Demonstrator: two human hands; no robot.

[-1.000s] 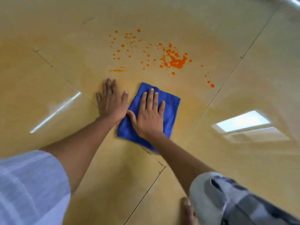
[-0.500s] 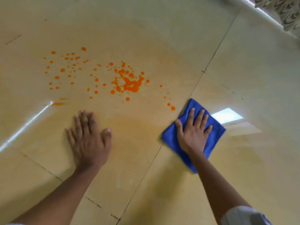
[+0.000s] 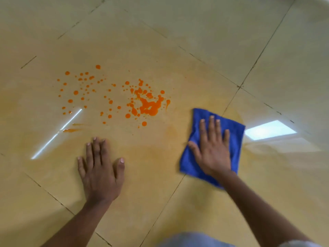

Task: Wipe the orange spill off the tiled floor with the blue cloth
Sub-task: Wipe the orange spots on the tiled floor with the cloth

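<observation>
1. Two hands flat, fingers straight: left hand (image 3: 100,172) on bare floor (image 3: 204,56); right hand (image 3: 211,150) presses the blue cloth (image 3: 229,126).
2. Orange spill (image 3: 147,106) lies beyond, well left of the cloth; sweeping could smear drops wider.
3. Wet tile may let the bracing palm slip.

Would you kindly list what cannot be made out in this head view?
- Floor under the blue cloth: hidden by the cloth and the right hand, so any spill there is unseen.
- Cloth's near corner: covered by the right forearm.
- Floor beneath the left hand: hidden by the palm.
- Pale sleeve: cut off by the bottom edge.
</observation>
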